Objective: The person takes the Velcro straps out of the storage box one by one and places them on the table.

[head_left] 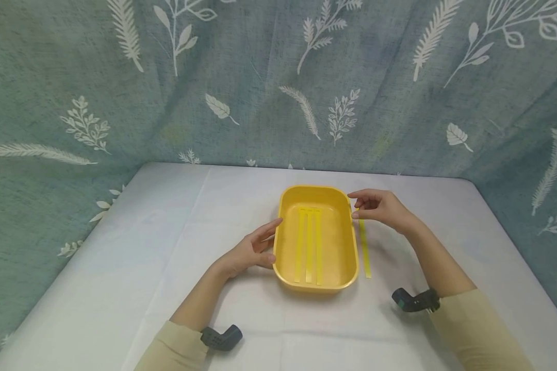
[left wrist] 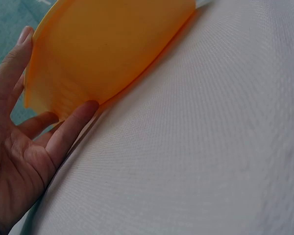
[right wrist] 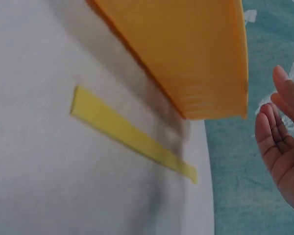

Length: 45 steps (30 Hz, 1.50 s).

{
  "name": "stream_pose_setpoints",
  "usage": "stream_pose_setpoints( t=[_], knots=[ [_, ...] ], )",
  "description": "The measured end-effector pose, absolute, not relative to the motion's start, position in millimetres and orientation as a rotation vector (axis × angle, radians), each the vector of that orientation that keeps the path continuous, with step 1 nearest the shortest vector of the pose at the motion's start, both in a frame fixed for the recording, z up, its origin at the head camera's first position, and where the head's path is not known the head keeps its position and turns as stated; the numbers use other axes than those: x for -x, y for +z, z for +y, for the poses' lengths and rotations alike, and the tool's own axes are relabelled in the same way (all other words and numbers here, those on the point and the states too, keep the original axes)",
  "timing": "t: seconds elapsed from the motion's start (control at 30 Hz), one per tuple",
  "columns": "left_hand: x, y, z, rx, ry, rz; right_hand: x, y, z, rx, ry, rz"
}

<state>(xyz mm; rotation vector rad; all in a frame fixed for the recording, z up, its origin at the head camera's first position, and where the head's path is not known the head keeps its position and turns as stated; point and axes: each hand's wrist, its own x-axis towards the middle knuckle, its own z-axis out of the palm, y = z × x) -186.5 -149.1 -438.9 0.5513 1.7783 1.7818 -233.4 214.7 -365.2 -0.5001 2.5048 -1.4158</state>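
A yellow plastic tub [head_left: 338, 242] with rounded corners stands on the white cloth. Inside it, three narrow yellow strips [head_left: 309, 247] lie side by side on the floor, their far ends close together. My left hand [head_left: 248, 252] touches the tub's left side, its fingers spread along the wall in the left wrist view. Close to the far right rim is my right hand [head_left: 380, 208], its fingers loosely bent and holding nothing. The right wrist view shows a gap between that hand and the tub wall. Another yellow strip [right wrist: 127, 134] lies flat on the cloth, right of the tub.
White cloth [head_left: 204, 216] covers the table. A blue-green curtain [head_left: 260, 77] with white leaf prints hangs behind the table's back edge. Each wrist wears a dark camera [head_left: 222, 338] on a band.
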Motion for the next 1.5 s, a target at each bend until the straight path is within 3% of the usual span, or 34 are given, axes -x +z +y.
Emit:
stream_pose_setpoints(
  t=[0.6, 1.03, 1.5],
  knots=[
    [185.0, -437.4, -153.6, -0.537, 1.792, 1.777, 251.7, -331.2, 166.4, 0.504, -1.376, 2.422],
    [185.6, -437.6, -152.9, -0.525, 1.795, 1.767, 275.4, -348.0, 144.5, 0.391, -1.483, 2.118],
    [185.0, -437.0, -149.1, -0.521, 1.771, 1.774, 282.7, -373.2, 117.9, 0.397, -1.282, 2.261]
  ],
)
